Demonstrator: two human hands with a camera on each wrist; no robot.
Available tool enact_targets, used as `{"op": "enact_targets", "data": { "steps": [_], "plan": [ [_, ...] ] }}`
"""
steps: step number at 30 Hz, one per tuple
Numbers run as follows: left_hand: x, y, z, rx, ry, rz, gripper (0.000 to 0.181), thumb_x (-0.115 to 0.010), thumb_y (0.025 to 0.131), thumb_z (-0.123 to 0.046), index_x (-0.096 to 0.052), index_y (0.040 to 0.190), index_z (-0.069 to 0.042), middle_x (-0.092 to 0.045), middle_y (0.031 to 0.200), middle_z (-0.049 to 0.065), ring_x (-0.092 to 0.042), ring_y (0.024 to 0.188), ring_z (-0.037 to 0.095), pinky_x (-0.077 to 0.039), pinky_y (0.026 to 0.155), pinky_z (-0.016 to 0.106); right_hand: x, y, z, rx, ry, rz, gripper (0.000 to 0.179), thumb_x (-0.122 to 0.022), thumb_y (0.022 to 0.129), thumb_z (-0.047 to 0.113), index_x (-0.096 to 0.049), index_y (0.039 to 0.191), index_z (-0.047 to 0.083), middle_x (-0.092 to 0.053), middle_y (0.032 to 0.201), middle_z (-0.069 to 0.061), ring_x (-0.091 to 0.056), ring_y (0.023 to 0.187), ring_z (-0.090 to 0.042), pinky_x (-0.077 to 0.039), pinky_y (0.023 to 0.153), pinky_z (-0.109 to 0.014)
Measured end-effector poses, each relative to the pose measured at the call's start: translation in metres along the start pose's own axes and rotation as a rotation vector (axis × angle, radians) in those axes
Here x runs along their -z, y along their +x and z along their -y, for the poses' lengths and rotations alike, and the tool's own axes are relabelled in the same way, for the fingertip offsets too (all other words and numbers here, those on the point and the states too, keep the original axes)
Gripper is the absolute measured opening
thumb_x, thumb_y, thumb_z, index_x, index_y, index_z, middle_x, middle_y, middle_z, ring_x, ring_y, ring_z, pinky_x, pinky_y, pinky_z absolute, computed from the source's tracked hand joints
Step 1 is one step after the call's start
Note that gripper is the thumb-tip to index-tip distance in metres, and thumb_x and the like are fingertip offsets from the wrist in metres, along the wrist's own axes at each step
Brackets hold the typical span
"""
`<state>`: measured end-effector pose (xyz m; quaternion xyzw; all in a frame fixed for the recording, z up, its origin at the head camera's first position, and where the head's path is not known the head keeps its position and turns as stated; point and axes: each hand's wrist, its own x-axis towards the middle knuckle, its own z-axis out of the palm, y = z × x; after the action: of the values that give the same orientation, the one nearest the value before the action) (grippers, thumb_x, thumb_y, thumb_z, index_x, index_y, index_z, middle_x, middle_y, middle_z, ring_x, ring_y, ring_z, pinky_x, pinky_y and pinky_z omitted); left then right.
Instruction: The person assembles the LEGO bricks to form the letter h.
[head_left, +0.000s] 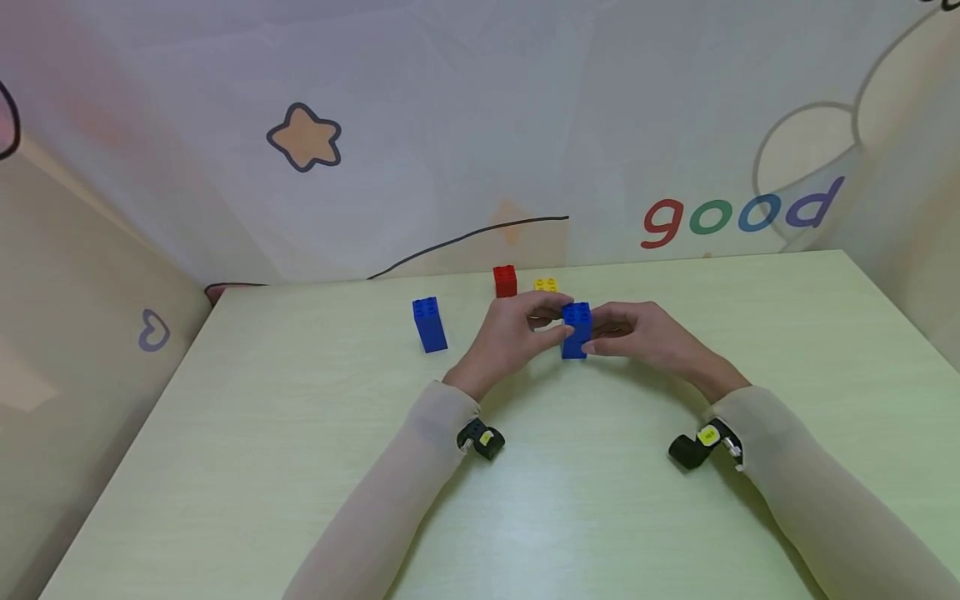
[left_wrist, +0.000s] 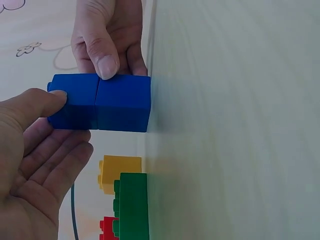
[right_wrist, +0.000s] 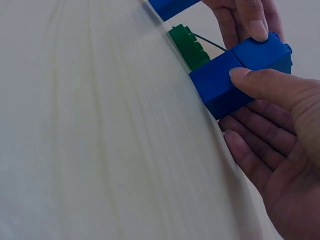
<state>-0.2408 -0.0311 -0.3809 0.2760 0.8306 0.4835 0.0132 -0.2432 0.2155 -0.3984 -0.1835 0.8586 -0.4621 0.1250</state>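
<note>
I see the left hand (head_left: 512, 333) and right hand (head_left: 651, 337) pinching two stacked, studded blue plastic blocks (head_left: 579, 322), far across the pale table (head_left: 570, 508).

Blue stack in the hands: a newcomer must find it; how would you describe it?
Over the pale table, find the left hand and right hand. Between them is the blue stack, pinched by both, unlike the other, untouched blue tower.

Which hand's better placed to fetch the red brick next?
Probably the left hand: the red brick sits just beyond it, while the right hand is farther off, across the stacked blue bricks. The left would need to release the upper blue brick first.
</note>
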Motion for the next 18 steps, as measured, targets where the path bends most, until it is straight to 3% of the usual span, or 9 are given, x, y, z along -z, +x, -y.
{"op": "enact_targets", "data": {
  "steps": [18],
  "plan": [
    [0.0021, 0.0012, -0.0019, -0.067, 0.102, 0.034, 0.040, -0.077, 0.099, -0.009, -0.068, 0.137, 0.000, -0.072, 0.132, 0.014, -0.071, 0.118, 0.030, -0.054, 0.101, 0.023, -0.0005, 0.0007, -0.0007, -0.010, 0.001, -0.008, 0.047, -0.080, 0.099, 0.024, -0.066, 0.139, 0.004, -0.072, 0.130, -0.015, -0.066, 0.123, -0.034, -0.050, 0.110, -0.056]
  ]
}}
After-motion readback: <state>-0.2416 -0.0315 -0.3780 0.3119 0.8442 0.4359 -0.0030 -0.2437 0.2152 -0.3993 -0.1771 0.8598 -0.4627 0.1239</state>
